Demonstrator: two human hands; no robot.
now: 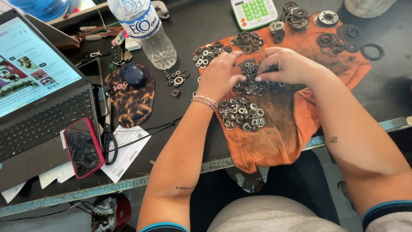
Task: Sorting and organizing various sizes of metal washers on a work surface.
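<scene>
A stained orange cloth (274,141) lies over the dark desk and hangs off its front edge. Several piles of metal washers sit on it. My left hand (219,76) and my right hand (285,64) rest side by side on the middle washer pile (257,86), fingertips down among the rings, almost touching each other. Whether either hand pinches a washer is hidden by the fingers. A sorted heap of shiny washers (241,114) lies just below my left wrist. Beaded bracelets (205,101) circle that wrist.
More washer piles (246,41) and larger dark rings (371,51) lie at the cloth's far side. A white calculator (254,13), plastic water bottle (146,34), computer mouse (133,75), scissors (109,137), red-cased phone (83,148) and open laptop (38,99) stand to the left.
</scene>
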